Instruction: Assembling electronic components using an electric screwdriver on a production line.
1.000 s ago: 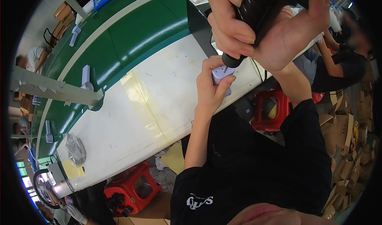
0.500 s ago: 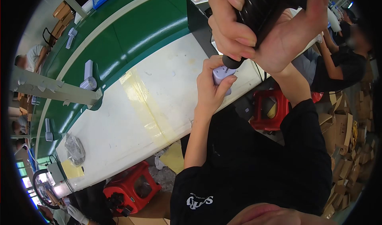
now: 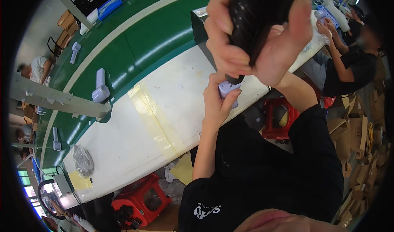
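Note:
My right hand [image 3: 277,57] is wrapped round a black power screwdriver [image 3: 260,16], held upright with its nose pointing down. Below it, my left hand [image 3: 215,105] grips a small light-purple plastic part [image 3: 224,88] between thumb and fingers, just over the near edge of the white worktable. The screwdriver's nose meets the top of this part; the nose and my right hand hide the contact point.
A green conveyor belt [image 3: 141,43] curves behind the white table [image 3: 123,137], carrying a purple handheld housing [image 3: 101,88] and others. A metal post [image 3: 57,96] crosses at left. On the table lies a clear bag [image 3: 83,161]. Red stools [image 3: 141,201] stand below; a co-worker [image 3: 349,64] sits at right.
My right hand and the screwdriver have come down and slightly left, so the nose sits closer on the purple part. My left hand keeps its grip. The whole view has shifted a little.

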`<action>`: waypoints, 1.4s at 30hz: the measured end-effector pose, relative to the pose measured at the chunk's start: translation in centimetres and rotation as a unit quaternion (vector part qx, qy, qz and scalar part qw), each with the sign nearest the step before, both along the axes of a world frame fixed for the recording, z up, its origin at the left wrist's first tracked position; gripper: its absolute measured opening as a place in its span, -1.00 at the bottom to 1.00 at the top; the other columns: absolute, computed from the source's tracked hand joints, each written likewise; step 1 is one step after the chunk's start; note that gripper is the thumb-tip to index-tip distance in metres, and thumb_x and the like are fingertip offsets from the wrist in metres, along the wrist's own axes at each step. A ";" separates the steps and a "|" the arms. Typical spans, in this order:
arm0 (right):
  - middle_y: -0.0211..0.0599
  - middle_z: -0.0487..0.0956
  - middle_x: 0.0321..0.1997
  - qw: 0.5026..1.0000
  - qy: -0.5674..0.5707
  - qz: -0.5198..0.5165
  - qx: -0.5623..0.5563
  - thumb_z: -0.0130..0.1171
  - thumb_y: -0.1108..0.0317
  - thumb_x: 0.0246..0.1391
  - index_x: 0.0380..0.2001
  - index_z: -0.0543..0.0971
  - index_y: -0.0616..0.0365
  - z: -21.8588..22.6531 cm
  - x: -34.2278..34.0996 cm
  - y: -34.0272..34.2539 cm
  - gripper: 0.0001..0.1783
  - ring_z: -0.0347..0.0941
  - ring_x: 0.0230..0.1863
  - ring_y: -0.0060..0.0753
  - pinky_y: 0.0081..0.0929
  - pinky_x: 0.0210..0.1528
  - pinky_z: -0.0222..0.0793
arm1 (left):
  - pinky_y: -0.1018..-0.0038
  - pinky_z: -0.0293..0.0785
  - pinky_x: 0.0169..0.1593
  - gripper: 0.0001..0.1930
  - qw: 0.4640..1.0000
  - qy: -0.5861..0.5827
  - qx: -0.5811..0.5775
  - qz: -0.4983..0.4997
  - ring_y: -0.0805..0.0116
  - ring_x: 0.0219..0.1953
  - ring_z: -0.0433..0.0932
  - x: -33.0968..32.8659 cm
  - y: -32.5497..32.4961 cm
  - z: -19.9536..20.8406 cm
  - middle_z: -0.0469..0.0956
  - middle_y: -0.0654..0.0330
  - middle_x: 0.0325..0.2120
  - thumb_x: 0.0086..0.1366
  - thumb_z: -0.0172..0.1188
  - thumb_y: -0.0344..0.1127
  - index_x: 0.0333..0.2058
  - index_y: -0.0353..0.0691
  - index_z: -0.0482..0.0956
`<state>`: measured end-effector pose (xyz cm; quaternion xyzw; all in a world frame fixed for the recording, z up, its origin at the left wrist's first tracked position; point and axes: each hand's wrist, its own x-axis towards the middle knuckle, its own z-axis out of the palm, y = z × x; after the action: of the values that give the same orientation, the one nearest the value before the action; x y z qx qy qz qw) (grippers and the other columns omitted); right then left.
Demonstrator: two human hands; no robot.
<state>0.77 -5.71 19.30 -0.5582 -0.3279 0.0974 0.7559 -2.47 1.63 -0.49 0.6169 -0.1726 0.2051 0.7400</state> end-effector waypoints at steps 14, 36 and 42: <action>-0.46 0.24 -0.80 0.996 -0.044 0.061 -0.038 -0.51 -0.74 -0.26 -0.49 0.25 0.18 -0.7 1.2 -0.7 0.04 0.07 -0.85 -0.70 -0.74 -0.80 0.08 | 0.51 0.42 -0.23 -0.63 0.999 -0.020 -0.041 0.007 0.41 -0.38 0.50 0.1 -0.5 1.0 0.55 0.10 -0.37 0.22 0.19 -0.24 -0.14 -0.29 0.28; -0.44 0.37 -0.66 0.964 -0.122 -0.217 -0.090 0.18 -0.22 -0.05 -0.42 0.35 0.21 -4.6 8.2 -14.9 -0.38 0.25 -0.76 -0.70 -0.74 -0.65 0.21 | 0.42 0.44 -0.20 -0.70 0.903 -0.029 0.383 0.193 0.19 -0.33 0.50 6.0 6.8 9.9 0.49 0.03 -0.30 0.18 0.20 -0.41 -0.13 -0.23 0.37; -0.20 0.57 -0.43 0.795 -0.205 -0.386 -0.421 0.32 0.16 -0.12 -0.29 0.51 0.33 -10.7 14.8 -22.2 -0.55 0.50 -0.42 -0.27 -0.46 -0.26 0.38 | 0.39 0.41 -0.11 -0.61 0.874 0.048 0.437 0.208 0.09 -0.23 0.52 18.1 13.9 8.6 0.50 -0.04 -0.25 0.31 0.06 -0.12 -0.01 -0.24 0.31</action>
<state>15.54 -27.87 8.63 -0.9085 -0.1589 -0.1907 0.3361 15.67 15.53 8.14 0.9082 -0.0763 0.2279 0.3426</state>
